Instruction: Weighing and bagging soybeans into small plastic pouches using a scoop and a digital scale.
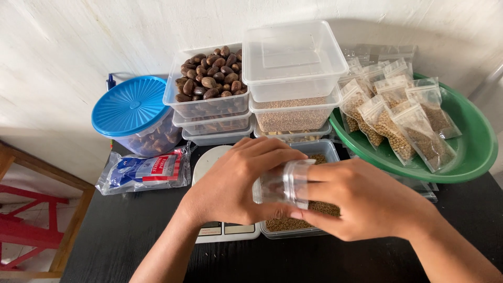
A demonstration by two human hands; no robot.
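Both forearms enter from the near edge of the black table (131,230) and meet above its middle, where the left hand (230,183) and the right hand (361,202) hold a small clear plastic bag (285,183) between them. Left-hand fingers curl over the top and left side of the bag; the right-hand thumb and fingertips pinch its right edge, so both hands are closed on it. Whether the bag holds anything cannot be told (its film is crumpled and mostly covered by the fingers). Directly beneath the hands sits an open clear tub of small brown seeds (301,222), and just to its left a white kitchen scale (217,230), both partly hidden by the hands and wrists. Behind them, against the white wall (78,42), stand two stacks of clear containers: the left stack is topped by an open tub of dark brown nuts (209,78), the right stack by an empty tub (293,55) resting on a tub of fine grain (291,118). At the far left edge stands a round container with a blue lid (131,105), with a printed plastic packet (144,170) lying in front of it. Toward the right edge a green basin (471,152) carries several filled zip bags of seeds (398,118). Red wooden furniture (26,225) stands off the table's left side.
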